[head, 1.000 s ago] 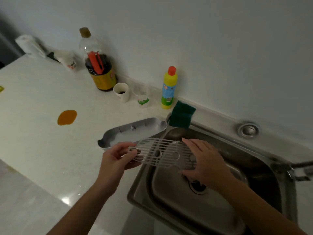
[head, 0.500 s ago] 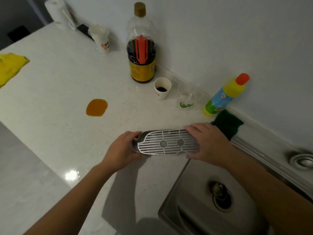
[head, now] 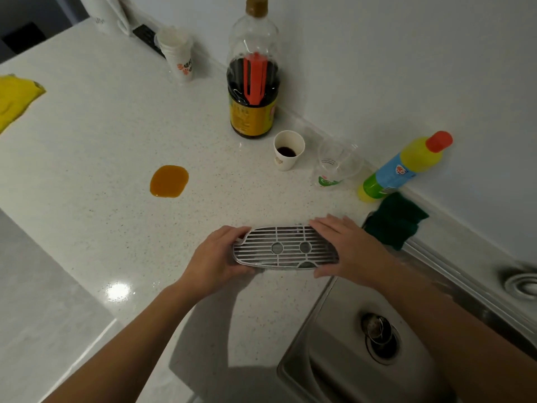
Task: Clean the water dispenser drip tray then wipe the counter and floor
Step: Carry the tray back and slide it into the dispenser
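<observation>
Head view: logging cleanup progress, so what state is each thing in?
Drip tray: grate on top, a hand at each end.
Left hand: grips tray's left end.
Right hand: fingers flat over right end.
Soy sauce bottle: capped, partly full.
Paper cup: dark liquid at bottom.
Orange spill: unwiped.
Detergent bottle: capped.

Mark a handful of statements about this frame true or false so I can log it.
1. The left hand and right hand touch the drip tray grille, one at each end. True.
2. The counter is free of spills. False: an orange puddle lies on it.
3. The small paper cup holds dark liquid. True.
4. The green sponge lies in the sink. False: it lies on the counter beside the sink, next to the yellow detergent bottle.
5. A yellow cloth lies at the counter's far left. True.
</observation>
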`<state>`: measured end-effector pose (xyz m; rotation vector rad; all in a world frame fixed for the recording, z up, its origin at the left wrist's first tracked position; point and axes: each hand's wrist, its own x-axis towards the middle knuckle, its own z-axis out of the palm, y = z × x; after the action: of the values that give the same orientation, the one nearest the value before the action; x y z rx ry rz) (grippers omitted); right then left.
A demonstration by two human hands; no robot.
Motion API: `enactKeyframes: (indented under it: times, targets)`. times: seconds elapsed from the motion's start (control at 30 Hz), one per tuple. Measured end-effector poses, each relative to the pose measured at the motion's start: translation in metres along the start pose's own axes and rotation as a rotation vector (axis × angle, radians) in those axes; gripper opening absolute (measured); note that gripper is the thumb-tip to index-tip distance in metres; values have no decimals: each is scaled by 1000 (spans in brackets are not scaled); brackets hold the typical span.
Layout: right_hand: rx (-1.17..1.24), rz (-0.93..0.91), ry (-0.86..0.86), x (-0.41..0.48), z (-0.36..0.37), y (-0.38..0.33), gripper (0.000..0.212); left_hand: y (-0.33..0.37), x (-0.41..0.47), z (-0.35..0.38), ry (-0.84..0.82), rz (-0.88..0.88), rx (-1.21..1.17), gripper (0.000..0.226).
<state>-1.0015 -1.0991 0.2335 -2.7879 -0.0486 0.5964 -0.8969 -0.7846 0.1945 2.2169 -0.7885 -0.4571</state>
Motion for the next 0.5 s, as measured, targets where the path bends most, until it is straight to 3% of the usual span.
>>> enactKeyframes:
  times: [0.13, 0.2, 0.33, 0.4, 0.5]
  targets:
    - [-73, -53, -39, -6, 2, 0, 113, -2, 0, 2, 4, 13, 7, 94]
    - [-50, -26, 72, -12, 5, -4, 101, -4, 0, 1, -4, -7, 37, 98]
    - [341, 368, 484, -28, 11, 2, 77, -8, -8, -1, 94, -179, 23, 96]
    - [520, 587, 504, -34, 16, 10, 73, -3, -13, 2, 201, -288, 84, 84]
    - [937, 809, 384, -36, 25, 10, 52, 6, -22, 12, 199, -360, 197, 74]
